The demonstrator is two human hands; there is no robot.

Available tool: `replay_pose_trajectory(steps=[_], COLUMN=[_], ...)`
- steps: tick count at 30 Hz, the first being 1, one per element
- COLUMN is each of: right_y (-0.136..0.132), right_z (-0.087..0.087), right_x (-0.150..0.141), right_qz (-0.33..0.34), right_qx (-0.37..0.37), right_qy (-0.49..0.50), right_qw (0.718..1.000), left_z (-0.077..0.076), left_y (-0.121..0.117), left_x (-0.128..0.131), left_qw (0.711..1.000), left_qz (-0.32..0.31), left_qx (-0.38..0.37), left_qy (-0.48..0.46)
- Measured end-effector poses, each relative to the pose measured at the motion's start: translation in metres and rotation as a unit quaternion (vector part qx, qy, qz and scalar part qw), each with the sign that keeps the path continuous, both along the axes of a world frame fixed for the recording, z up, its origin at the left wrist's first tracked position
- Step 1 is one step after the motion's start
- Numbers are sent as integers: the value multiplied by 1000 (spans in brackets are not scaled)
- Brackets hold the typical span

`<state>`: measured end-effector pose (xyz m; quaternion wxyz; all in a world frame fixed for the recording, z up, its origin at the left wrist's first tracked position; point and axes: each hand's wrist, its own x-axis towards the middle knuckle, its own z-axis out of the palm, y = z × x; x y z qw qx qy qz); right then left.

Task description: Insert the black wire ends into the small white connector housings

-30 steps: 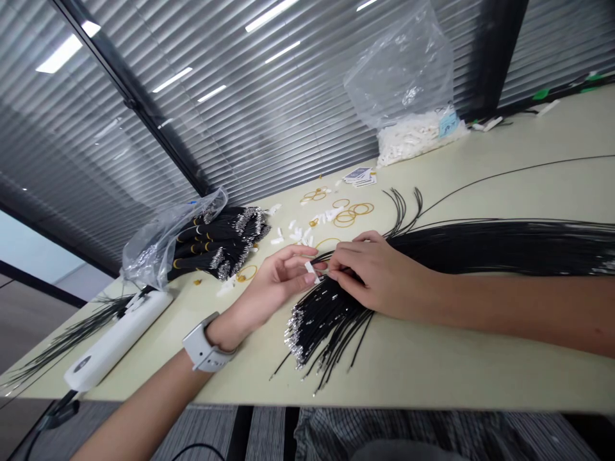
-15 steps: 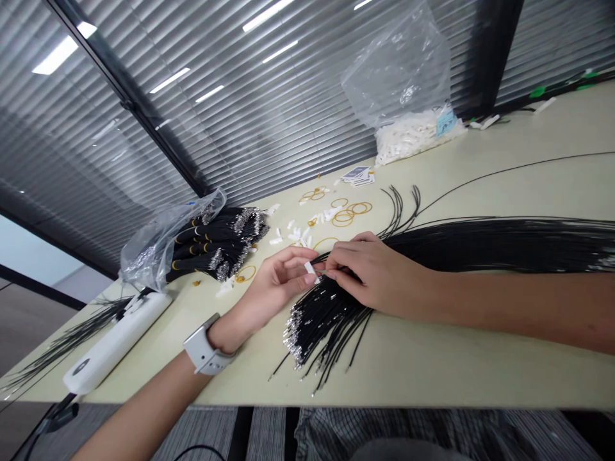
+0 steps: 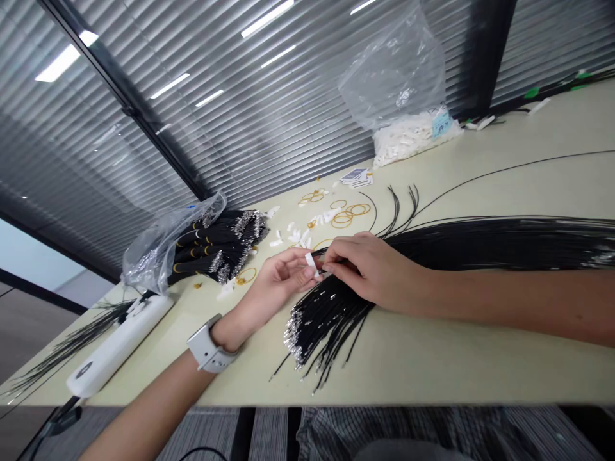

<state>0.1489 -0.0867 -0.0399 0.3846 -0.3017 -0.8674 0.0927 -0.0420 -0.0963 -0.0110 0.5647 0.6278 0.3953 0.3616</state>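
A small white connector housing (image 3: pixel 311 263) is pinched between the thumb and fingers of my left hand (image 3: pixel 287 274). Close beside it, my right hand (image 3: pixel 365 266) has its thumb and forefinger pressed together on a thin black wire (image 3: pixel 323 272), at the side of the housing. Whether the wire's tip is inside the housing I cannot tell. Under both hands lies a thick bundle of black wires (image 3: pixel 331 307), with silvery metal terminals fanned out at its near left end. The bundle runs off to the right beneath my right forearm.
Loose white housings (image 3: pixel 300 237) and yellow rubber bands (image 3: pixel 353 214) lie behind my hands. A clear bag of white housings (image 3: pixel 408 137) stands at the back. Tied black wire bundles (image 3: pixel 211 250) in a plastic bag and a white power strip (image 3: pixel 120 346) are at left.
Both hands stay close together, with the white housing turned slightly in my left fingers. A black wire end now shows curving up behind my right hand. The view has shifted a little.
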Motion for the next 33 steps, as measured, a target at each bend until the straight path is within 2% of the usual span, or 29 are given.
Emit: replay_pose_trajectory(steps=[4,12,16,24,33], right_y=[0,-3,-4,-1,2], right_z=[1,5,6,3,-2], right_x=[0,1,1,1,4], right_qz=[17,54,64,9,51], right_qx=[-2,13,13,-9,-48], right_qy=[12,18,25,1,-8], right_qw=[1000,998,998,1000,998], left_z=[-2,-4,-2,7,1], left_y=[0,0,0,-1,-1], left_x=[-2,-5,-4,3,-2], left_qw=[999,998,998,993,987], left_qz=[-20,-62,-56,-10,-56], left_qx=[-33,12,30,78,109], left_qy=[-21,-14,1,86,107])
